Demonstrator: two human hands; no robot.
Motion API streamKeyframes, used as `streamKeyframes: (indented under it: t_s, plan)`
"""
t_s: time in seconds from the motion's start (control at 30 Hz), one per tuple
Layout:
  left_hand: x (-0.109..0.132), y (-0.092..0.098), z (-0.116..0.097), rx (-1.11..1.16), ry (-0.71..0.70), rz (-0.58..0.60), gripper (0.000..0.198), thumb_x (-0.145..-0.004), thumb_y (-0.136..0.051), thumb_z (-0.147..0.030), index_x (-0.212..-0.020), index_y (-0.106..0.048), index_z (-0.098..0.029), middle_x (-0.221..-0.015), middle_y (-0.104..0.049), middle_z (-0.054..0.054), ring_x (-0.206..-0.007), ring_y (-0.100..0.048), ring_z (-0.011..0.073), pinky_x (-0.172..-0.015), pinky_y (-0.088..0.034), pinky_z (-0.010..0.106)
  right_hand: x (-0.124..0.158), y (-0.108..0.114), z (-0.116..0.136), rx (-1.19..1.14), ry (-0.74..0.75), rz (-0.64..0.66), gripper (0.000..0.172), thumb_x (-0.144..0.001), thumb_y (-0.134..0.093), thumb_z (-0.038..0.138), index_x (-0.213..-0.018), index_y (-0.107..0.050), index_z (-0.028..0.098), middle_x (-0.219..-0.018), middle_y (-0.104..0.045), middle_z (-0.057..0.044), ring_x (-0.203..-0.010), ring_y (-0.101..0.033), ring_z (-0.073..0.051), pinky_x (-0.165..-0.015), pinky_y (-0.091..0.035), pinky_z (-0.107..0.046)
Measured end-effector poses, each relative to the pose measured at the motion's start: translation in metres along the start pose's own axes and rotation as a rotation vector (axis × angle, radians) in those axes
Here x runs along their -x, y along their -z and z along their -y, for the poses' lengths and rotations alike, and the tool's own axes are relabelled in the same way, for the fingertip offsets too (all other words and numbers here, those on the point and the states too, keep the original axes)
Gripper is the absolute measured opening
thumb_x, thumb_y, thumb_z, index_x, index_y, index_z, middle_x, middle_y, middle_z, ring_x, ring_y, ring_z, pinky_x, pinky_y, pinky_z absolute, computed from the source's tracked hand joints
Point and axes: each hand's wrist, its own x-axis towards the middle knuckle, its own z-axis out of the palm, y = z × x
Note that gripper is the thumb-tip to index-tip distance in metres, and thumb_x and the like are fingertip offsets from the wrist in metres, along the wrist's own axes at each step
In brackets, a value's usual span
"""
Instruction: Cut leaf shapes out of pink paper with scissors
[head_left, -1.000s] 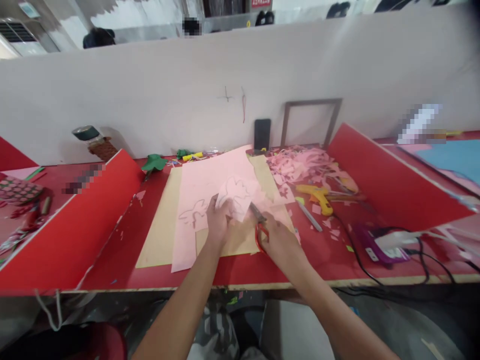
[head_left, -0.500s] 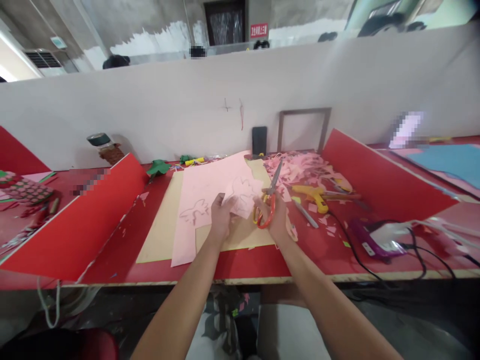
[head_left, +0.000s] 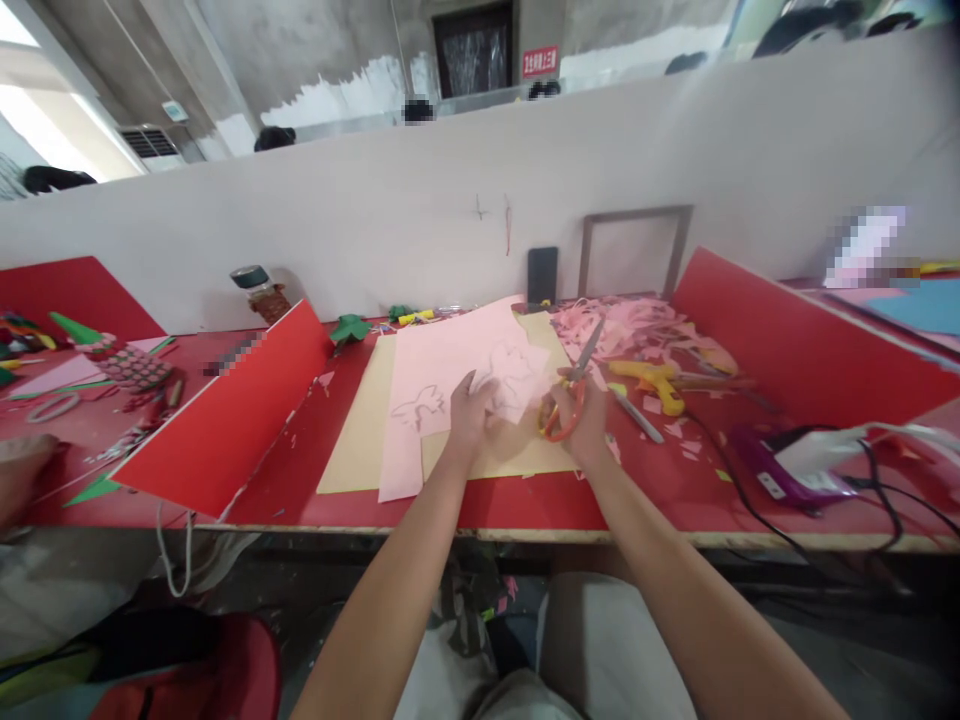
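Note:
My left hand [head_left: 472, 413] pinches a small piece of pink paper [head_left: 517, 378] that bears a drawn outline. My right hand [head_left: 585, 415] is closed around the orange handles of a pair of scissors [head_left: 590, 348], whose blades point up and away from me. The held piece hangs over a larger pink sheet [head_left: 405, 460] with another outline drawn on its left part. Part of that sheet's lower edge is cut out. Beneath it lies a tan sheet [head_left: 345, 450].
Pink paper scraps [head_left: 630, 325] heap at the back right, near a yellow glue gun [head_left: 652, 378] and a grey pen-like tool [head_left: 637, 418]. Red dividers [head_left: 225, 430] flank the work area. A purple power strip [head_left: 780, 480] lies right; another person's hand [head_left: 26, 470] is far left.
The view has shifted left, so the scene sits further right in the picture. Another person's hand has come into view at far left. Both my hands keep their hold.

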Motion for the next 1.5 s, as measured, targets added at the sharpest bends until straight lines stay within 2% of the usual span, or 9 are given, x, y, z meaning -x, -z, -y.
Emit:
streamKeyframes:
  t_s: [0.2, 0.47, 0.7, 1.0, 1.27, 1.5]
  plan:
    - [-0.005, -0.001, -0.002, 0.118, -0.002, 0.094, 0.032, -0.067, -0.083, -0.031, -0.092, -0.072, -0.015, -0.087, -0.076, 0.005, -0.079, -0.071, 0.0171, -0.074, -0.054, 0.027, -0.003, -0.002, 0.003, 0.081, 0.027, 0.065, 0.028, -0.084, -0.067, 0.039, -0.101, -0.056, 0.020, -0.053, -0.056, 0.009, -0.035, -0.049, -0.010, -0.036, -0.040, -0.020]
    - [-0.008, -0.001, 0.000, 0.198, 0.046, 0.087, 0.041, -0.063, -0.088, -0.029, -0.096, -0.067, -0.018, -0.088, -0.076, 0.003, -0.076, -0.073, 0.0178, -0.071, -0.055, 0.028, -0.012, 0.002, -0.002, 0.157, 0.024, 0.043, 0.024, -0.085, -0.064, 0.035, -0.102, -0.058, 0.020, -0.052, -0.058, 0.008, -0.036, -0.052, -0.011, -0.038, -0.041, -0.020]
    - [-0.007, 0.000, -0.003, 0.234, 0.058, 0.029, 0.056, -0.061, -0.087, -0.022, -0.111, -0.062, -0.021, -0.095, -0.077, 0.002, -0.083, -0.074, 0.0175, -0.074, -0.056, 0.028, -0.014, 0.003, -0.004, 0.171, 0.031, 0.032, 0.023, -0.084, -0.063, 0.034, -0.101, -0.060, 0.019, -0.055, -0.059, 0.007, -0.040, -0.053, -0.011, -0.040, -0.041, -0.020]
    - [-0.011, 0.000, 0.000, 0.245, 0.049, 0.018, 0.049, -0.062, -0.085, -0.022, -0.106, -0.064, -0.022, -0.090, -0.076, 0.001, -0.083, -0.074, 0.0174, -0.074, -0.057, 0.027, -0.008, 0.000, 0.011, 0.213, 0.044, 0.031, 0.020, -0.083, -0.062, 0.034, -0.097, -0.061, 0.019, -0.055, -0.059, 0.005, -0.044, -0.054, -0.011, -0.042, -0.042, -0.020]
    - [-0.012, -0.002, -0.001, 0.252, 0.029, 0.049, 0.041, -0.064, -0.083, -0.020, -0.103, -0.069, -0.020, -0.094, -0.077, 0.003, -0.081, -0.073, 0.0164, -0.073, -0.057, 0.027, -0.010, 0.001, 0.006, 0.211, 0.031, 0.011, 0.019, -0.082, -0.060, 0.033, -0.098, -0.060, 0.021, -0.059, -0.058, 0.006, -0.046, -0.054, -0.011, -0.043, -0.043, -0.020]
    - [-0.013, -0.002, 0.001, 0.240, 0.019, 0.019, 0.040, -0.063, -0.083, -0.019, -0.101, -0.068, -0.020, -0.096, -0.078, 0.003, -0.087, -0.074, 0.0178, -0.076, -0.057, 0.027, -0.011, 0.001, 0.008, 0.203, 0.017, 0.013, 0.019, -0.083, -0.062, 0.032, -0.097, -0.060, 0.020, -0.058, -0.059, 0.004, -0.047, -0.055, -0.012, -0.043, -0.043, -0.021]
